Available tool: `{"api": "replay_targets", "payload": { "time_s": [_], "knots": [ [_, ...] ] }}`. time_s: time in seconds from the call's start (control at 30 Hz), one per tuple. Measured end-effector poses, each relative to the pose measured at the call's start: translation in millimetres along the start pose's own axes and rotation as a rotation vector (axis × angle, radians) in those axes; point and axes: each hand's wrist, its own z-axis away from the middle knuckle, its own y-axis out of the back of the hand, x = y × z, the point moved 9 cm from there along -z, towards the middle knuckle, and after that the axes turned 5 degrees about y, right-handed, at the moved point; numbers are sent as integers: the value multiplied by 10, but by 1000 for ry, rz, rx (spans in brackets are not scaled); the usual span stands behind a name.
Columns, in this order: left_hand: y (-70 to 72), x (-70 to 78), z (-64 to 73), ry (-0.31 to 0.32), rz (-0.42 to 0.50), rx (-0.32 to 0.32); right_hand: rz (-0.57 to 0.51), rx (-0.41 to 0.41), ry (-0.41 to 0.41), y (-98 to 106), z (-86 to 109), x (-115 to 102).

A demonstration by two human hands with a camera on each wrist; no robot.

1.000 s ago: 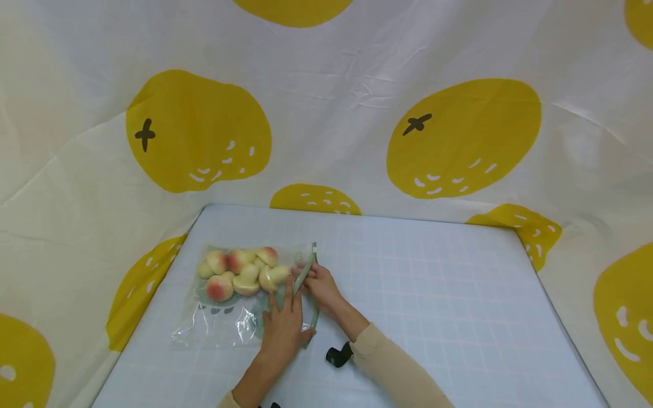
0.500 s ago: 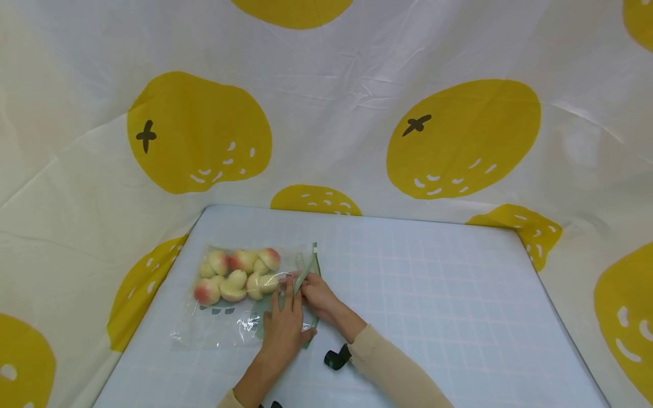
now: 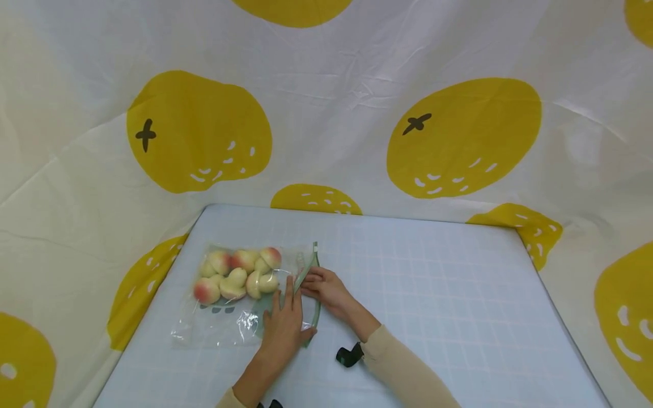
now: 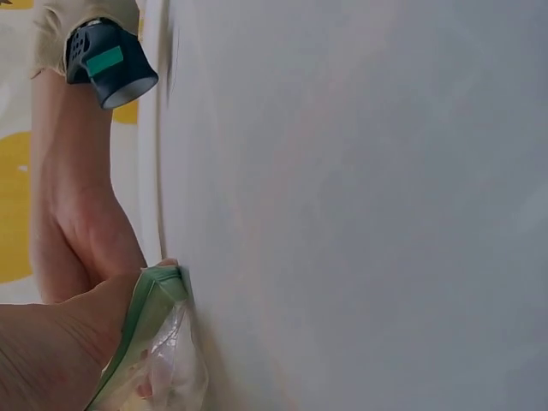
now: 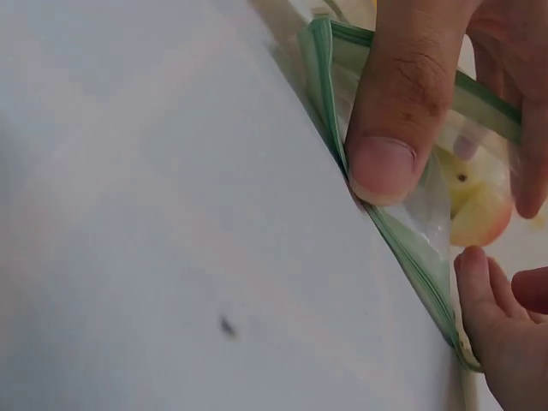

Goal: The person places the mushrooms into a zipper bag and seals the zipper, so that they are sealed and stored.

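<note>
A clear zip bag [image 3: 214, 328] with a green zipper edge lies flat at the left of the table, its mouth facing right and parted. Inside it sit several mushroom-shaped pieces [image 3: 233, 286], cream with reddish caps; one of these pieces [image 5: 484, 214] shows through the mouth in the right wrist view. My left hand [image 3: 283, 328] rests on the bag by the mouth, fingers straight and spread, thumb at the near corner. My right hand [image 3: 331, 292] is at the mouth, fingertips at the upper lip. Its thumb [image 5: 402, 111] overlaps the green edge, holding nothing.
The light-blue checked table [image 3: 433, 294] extends to the right of the bag. Behind it hangs a white cloth [image 3: 331, 113] with yellow fruit prints. A black wrist camera [image 3: 349, 355] hangs by the right cuff.
My right hand first reached farther into the bag, and the front mushroom pieces shifted left. Then it drew back to the right toward the mouth. The left hand has stayed nearly still.
</note>
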Motion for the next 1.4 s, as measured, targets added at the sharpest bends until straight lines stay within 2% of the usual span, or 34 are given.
{"api": "replay_targets", "payload": {
  "time_s": [0.33,0.63,1.0,1.3,1.4],
  "knots": [
    [16,-10,-11,8,-6,-13,70,26,33,228,156,-149],
    [18,-7,-1,4,-12,-7,159,90,75,456,341,-266],
    [0,-3,-15,3,-40,-48,188,142,98,660,528,-419],
    [89,87,22,-73,-22,34,174,188,119,787,584,-481],
    [158,140,28,-120,-24,95,180,186,135,808,588,-497]
  ]
}}
